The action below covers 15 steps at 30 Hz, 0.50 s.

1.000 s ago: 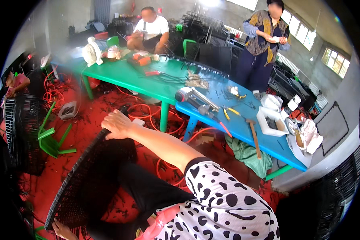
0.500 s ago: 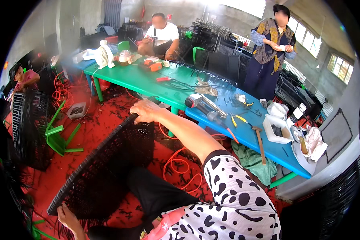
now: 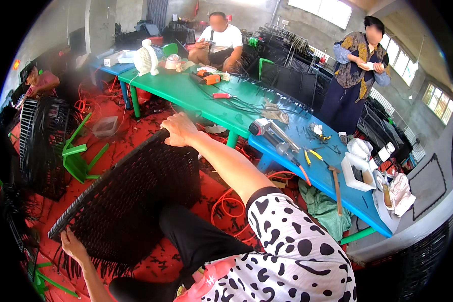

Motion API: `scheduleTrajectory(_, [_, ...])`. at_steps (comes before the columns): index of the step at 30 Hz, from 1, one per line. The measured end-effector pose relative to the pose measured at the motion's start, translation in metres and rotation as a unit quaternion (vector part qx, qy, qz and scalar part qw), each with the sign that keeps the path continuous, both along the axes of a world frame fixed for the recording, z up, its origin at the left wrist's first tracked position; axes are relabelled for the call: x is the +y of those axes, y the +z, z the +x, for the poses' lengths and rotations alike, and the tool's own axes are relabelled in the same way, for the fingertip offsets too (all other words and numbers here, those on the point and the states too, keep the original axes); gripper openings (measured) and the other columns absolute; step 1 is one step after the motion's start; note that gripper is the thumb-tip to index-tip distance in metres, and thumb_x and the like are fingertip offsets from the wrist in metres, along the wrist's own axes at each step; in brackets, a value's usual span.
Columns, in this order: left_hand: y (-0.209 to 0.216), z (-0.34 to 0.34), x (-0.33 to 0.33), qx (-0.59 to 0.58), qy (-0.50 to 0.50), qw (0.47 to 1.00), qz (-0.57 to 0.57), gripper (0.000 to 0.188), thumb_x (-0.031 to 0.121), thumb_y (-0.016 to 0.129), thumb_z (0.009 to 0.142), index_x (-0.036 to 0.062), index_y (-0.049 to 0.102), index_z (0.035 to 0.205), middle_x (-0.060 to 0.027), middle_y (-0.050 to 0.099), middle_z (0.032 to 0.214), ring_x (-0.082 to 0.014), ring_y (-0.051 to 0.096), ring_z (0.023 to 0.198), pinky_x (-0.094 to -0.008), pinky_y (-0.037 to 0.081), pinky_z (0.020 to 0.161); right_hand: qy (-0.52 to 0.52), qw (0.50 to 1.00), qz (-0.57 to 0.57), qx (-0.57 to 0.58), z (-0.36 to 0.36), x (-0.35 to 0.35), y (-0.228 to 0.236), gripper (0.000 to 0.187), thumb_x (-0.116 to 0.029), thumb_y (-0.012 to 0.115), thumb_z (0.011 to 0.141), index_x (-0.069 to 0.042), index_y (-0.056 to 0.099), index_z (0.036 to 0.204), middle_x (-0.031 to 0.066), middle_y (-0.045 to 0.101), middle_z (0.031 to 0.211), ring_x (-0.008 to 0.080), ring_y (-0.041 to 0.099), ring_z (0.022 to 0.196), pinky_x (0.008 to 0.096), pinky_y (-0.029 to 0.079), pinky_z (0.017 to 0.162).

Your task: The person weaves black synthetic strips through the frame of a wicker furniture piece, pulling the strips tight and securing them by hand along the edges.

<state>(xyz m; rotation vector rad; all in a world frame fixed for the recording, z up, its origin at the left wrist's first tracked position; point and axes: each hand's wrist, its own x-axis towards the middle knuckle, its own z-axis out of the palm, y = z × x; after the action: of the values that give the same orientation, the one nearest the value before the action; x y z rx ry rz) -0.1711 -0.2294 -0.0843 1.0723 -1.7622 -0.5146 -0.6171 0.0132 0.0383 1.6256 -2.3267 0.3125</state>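
Observation:
A black woven wicker panel stands tilted in front of my legs, its long bound edge running from lower left to upper middle. Loose dark strands hang along its bottom. My right hand grips the far upper corner, fingers curled over the edge. At the near left end, my left hand is closed on the same edge. Part of the panel's lower side is hidden by my dark-trousered leg.
A green table and a blue table carry a white fan, an orange power tool, a hammer and pliers. Green stool and black wicker pieces stand left. Red hose and scraps litter the floor. Several people are nearby.
My left hand and the panel's near end have shifted left and up. More of the panel's woven face shows. Background things sit further right in the view.

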Motion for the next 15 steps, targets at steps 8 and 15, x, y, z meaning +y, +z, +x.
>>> scheduleTrajectory(8, [-0.001,-0.006,0.002,0.024,-0.006,0.998,-0.049,0.022,0.017,0.050,0.089,-0.0035,0.056,0.086,-0.0131,0.052,0.068,-0.0220,0.043,0.057,-0.0333,0.037,0.057,-0.020,1.000,0.008,0.012,0.007,0.002,0.001,0.041,-0.032,0.066,0.064,-0.010,0.062,0.099,0.0099,0.060,0.100,0.0270,0.052,0.101,0.0398,0.033,0.092])
scheduleTrajectory(15, [0.002,-0.004,0.003,-0.005,0.010,0.999,-0.035,0.023,0.018,0.050,0.089,-0.0025,0.055,0.081,-0.0141,0.049,0.066,-0.0218,0.043,0.056,-0.0336,0.036,0.056,-0.019,1.000,0.001,0.011,0.011,0.003,0.000,0.042,-0.033,0.066,0.064,-0.010,0.062,0.099,0.0104,0.060,0.099,0.0273,0.052,0.101,0.0395,0.033,0.092])
